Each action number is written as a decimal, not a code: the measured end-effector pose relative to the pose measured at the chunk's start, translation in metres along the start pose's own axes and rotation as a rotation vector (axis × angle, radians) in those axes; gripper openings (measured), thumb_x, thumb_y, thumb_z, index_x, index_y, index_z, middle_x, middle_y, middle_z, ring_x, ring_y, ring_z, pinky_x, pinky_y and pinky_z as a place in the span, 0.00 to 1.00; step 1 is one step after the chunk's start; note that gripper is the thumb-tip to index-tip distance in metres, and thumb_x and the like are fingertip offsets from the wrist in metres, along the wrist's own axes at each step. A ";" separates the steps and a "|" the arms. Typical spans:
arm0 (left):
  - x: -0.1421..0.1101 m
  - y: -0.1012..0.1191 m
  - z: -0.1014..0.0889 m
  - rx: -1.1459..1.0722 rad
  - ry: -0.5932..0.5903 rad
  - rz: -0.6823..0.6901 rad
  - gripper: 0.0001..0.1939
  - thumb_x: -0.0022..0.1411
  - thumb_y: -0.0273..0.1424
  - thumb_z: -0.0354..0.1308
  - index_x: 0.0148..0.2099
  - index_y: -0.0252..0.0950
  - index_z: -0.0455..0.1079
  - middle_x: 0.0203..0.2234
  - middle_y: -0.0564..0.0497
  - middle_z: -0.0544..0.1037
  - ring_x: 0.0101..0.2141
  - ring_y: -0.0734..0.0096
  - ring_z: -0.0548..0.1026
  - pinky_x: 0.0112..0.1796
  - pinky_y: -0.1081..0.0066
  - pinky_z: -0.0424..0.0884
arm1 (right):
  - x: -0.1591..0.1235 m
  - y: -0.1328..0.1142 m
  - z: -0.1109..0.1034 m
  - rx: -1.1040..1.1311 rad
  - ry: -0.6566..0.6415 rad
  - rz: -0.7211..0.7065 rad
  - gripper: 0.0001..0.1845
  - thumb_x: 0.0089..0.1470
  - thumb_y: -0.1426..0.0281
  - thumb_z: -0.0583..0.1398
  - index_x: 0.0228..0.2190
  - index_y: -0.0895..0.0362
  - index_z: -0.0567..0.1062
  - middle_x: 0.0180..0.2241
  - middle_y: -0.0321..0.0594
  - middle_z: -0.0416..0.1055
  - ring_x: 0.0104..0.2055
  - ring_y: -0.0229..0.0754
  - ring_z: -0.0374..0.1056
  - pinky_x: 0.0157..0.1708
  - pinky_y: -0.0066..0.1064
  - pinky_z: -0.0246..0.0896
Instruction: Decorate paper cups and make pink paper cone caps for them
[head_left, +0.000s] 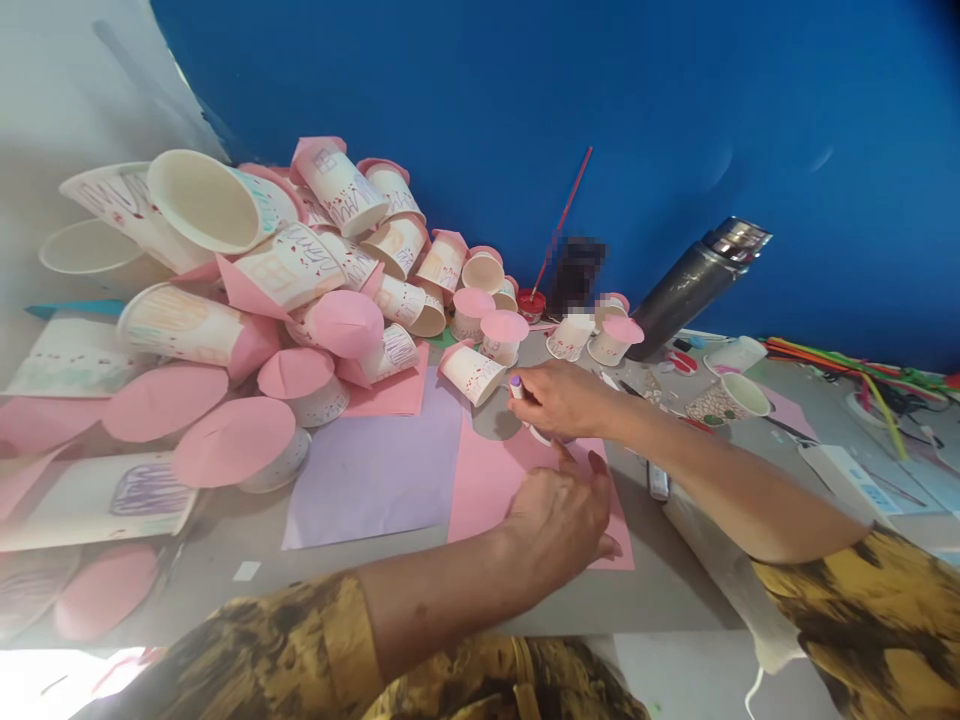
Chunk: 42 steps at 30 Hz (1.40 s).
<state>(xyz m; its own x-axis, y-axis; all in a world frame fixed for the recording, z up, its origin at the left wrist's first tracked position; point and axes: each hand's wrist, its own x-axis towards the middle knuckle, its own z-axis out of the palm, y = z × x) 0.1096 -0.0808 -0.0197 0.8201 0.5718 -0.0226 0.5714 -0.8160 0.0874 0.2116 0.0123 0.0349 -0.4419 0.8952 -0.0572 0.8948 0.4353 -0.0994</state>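
My right hand (pixel 566 400) is closed around a purple-capped marker (pixel 516 386), held above a sheet of pink paper (pixel 480 480). Just under that hand shows part of a white round edge (pixel 538 435), mostly hidden, so I cannot tell what it belongs to. My left hand (pixel 559 510) rests on the pink paper with its fingers apart, one fingertip close to the white edge. A sheet of purple paper (pixel 375 480) lies to the left of the pink one. Beyond my hands, a decorated paper cup (pixel 472 372) lies on its side.
Paper cups with pink paper roofs (pixel 232 440) are heaped at the left. A dark flask (pixel 690 285) leans against the blue wall (pixel 450 90). At the right are a patterned cup (pixel 724 400), coloured strips (pixel 825 360) and a blue-white box (pixel 847 475).
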 end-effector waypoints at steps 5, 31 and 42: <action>0.002 0.000 0.007 0.020 0.005 -0.010 0.53 0.66 0.61 0.54 0.75 0.23 0.52 0.59 0.11 0.71 0.40 0.45 0.85 0.27 0.67 0.72 | 0.009 0.024 0.006 0.105 0.108 0.025 0.11 0.61 0.69 0.58 0.25 0.54 0.69 0.22 0.36 0.69 0.26 0.40 0.58 0.29 0.33 0.44; -0.003 -0.022 -0.032 0.123 -0.069 -0.078 0.19 0.56 0.11 0.50 0.44 0.31 0.74 0.39 0.41 0.77 0.30 0.58 0.82 0.25 0.65 0.76 | -0.138 0.092 0.043 0.474 0.597 0.429 0.15 0.64 0.59 0.60 0.42 0.55 0.81 0.33 0.41 0.83 0.31 0.45 0.77 0.33 0.33 0.69; -0.113 -0.090 -0.026 0.388 0.107 -0.494 0.14 0.67 0.22 0.47 0.39 0.38 0.74 0.33 0.47 0.75 0.18 0.69 0.71 0.18 0.69 0.52 | -0.135 0.090 0.072 -0.039 0.314 0.310 0.23 0.63 0.67 0.61 0.59 0.56 0.73 0.56 0.53 0.75 0.57 0.59 0.72 0.50 0.47 0.73</action>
<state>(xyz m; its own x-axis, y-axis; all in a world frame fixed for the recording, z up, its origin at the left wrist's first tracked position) -0.0353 -0.0693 0.0010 0.4611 0.8773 0.1331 0.8676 -0.4142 -0.2751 0.3472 -0.0768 -0.0380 -0.1163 0.9669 0.2270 0.9864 0.1391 -0.0873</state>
